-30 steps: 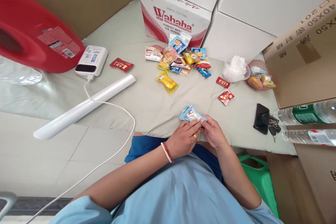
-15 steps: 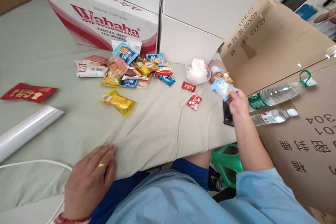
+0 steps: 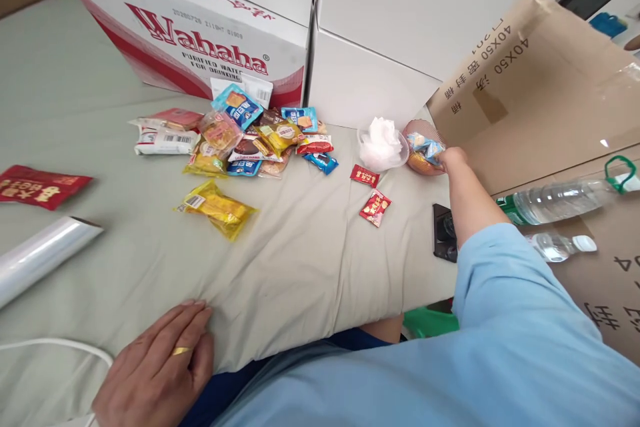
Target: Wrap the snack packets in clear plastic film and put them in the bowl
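Observation:
My right hand [image 3: 453, 160] reaches to the round pinkish-brown bowl [image 3: 416, 127] at the back right. Its fingers are pinched on a light-blue snack packet [image 3: 431, 149] at the bowl's right side. Below that packet lies an orange-brown packet [image 3: 423, 163]. The fingertips are partly hidden. My left hand [image 3: 157, 367] rests palm down on the cloth near the front edge, fingers extended, holding nothing. Two small red packets, one [image 3: 365, 175] behind the other [image 3: 375, 207], lie in front of a clear bowl [image 3: 403, 159] of white crumpled material [image 3: 381, 141].
A heap of snack packets [image 3: 270, 140] lies before the Wahaha carton [image 3: 200, 40]. Nearer are a yellow packet [image 3: 217, 209], a red packet [image 3: 43, 187] and a plastic-film roll [image 3: 47, 257]. A black tray-like object [image 3: 444, 233], bottles [image 3: 560, 200] and cardboard [image 3: 480, 87] stand right.
My right hand has moved back and toward the bowl, carrying the light-blue packet down to it. My left hand still lies on the cloth. The camera view has shifted slightly.

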A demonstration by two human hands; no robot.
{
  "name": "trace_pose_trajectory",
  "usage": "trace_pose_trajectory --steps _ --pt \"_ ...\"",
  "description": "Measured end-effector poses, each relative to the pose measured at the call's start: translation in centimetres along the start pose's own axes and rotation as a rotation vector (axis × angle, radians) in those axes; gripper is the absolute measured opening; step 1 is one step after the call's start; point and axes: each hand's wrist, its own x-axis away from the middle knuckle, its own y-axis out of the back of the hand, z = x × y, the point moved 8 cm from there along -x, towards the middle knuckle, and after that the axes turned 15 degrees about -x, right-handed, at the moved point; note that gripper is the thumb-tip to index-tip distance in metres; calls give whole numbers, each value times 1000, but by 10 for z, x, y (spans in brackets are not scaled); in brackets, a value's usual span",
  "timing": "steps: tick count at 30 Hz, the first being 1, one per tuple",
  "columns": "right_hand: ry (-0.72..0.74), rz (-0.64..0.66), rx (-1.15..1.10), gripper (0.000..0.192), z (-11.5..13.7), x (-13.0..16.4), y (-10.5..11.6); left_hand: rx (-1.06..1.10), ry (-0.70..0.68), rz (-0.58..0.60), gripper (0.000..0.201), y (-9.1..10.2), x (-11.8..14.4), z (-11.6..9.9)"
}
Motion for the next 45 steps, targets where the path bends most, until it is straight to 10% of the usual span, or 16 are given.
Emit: trace_pose_trajectory --steps 4,8,14,17,25,27,31,37,40,45 --pt "-133 -58 106 31 -4 9 18 5 -6 3 48 -1 2 -1" --pt "58 -112 54 25 39 22 20 -1 -2 0 46 -1 1 -2" --pt "384 352 -241 26 123 51 -59 -3 -16 -12 41 2 -1 -4" --pt "318 316 -195 16 129 58 -72 15 -11 1 40 3 0 -4" --pt "268 -53 -525 2 121 83 19 124 42 -11 32 3 5 -1" --pt "218 2 -813 6 117 116 35 250 120 -14 26 6 3 5" --pt "-11 563 -1261 27 119 246 -3 643 456 76 15 7 -5 16" --pt "-216 1098 -1215 40 126 462 -79 1317 701 382 37 -28 -28 -36" --pt "-175 1149 -1197 35 136 499 -89 1407 770 442 28 -45 -23 -51" --pt "-244 910 -1284 34 128 480 -76 1399 948 383 29 -49 -6 -36"
